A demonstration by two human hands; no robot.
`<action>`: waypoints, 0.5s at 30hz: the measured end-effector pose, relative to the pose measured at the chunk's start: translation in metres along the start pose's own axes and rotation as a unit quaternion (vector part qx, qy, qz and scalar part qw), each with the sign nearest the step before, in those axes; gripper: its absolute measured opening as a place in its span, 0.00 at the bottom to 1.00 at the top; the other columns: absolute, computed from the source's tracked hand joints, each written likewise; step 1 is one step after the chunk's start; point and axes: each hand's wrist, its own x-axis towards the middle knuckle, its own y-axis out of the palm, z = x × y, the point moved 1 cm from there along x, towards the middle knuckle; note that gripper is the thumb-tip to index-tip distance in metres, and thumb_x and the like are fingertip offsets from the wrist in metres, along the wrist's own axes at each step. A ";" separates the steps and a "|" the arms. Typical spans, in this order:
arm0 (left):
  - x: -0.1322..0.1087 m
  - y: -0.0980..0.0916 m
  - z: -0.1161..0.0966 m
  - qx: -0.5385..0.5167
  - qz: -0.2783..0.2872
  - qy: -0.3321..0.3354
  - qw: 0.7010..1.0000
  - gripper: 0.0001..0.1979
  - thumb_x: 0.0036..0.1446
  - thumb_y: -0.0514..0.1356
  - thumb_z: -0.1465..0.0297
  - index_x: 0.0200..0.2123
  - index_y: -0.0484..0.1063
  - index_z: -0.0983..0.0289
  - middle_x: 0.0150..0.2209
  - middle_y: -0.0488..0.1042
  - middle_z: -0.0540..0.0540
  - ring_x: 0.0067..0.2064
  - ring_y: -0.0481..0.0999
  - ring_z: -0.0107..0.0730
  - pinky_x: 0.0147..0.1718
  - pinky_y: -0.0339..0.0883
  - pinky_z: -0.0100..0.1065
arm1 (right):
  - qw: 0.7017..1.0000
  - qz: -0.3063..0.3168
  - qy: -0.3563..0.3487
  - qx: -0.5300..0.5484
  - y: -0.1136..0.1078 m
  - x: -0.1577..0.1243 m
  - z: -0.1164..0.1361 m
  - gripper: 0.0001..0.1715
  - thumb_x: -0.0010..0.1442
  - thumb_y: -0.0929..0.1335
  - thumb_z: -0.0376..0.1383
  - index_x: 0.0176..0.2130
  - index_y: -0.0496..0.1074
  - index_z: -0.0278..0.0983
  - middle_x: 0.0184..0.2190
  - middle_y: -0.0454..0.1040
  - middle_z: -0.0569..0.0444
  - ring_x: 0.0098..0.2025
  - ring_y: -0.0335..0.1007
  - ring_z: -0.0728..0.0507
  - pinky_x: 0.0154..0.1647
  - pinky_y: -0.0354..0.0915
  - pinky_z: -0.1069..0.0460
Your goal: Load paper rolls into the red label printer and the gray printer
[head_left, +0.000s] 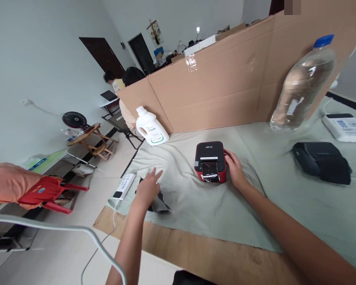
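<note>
A small black and red label printer [210,152] stands on the green cloth [184,209], with a dark glossy strip [210,171] at its front slot. My right hand [236,168] holds the printer's right side, its fingers bent around the edge and partly hidden. To the left, my left hand [148,189] is over a crumpled black shiny sheet [160,204], fingers spread. Part of that sheet is hidden beneath the hand, and I cannot tell whether they touch.
A cardboard panel [210,95] stands behind, with a white jug [152,128] and a large water bottle [305,87] before it. A white corded device [124,186] lies left. A black device [322,162] and another white one [347,127] lie right. People sit beyond the table.
</note>
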 end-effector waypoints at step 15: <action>0.062 0.053 -0.063 -0.506 -0.012 0.088 0.858 0.20 0.63 0.55 0.58 0.42 0.82 0.64 0.39 0.84 0.55 0.44 0.81 0.41 0.48 0.74 0.36 | 0.941 0.147 -0.185 -0.242 0.034 -0.051 0.019 0.33 0.65 0.67 0.41 0.67 0.63 0.42 0.60 0.71 0.42 0.58 0.71 0.35 0.56 0.73 0.38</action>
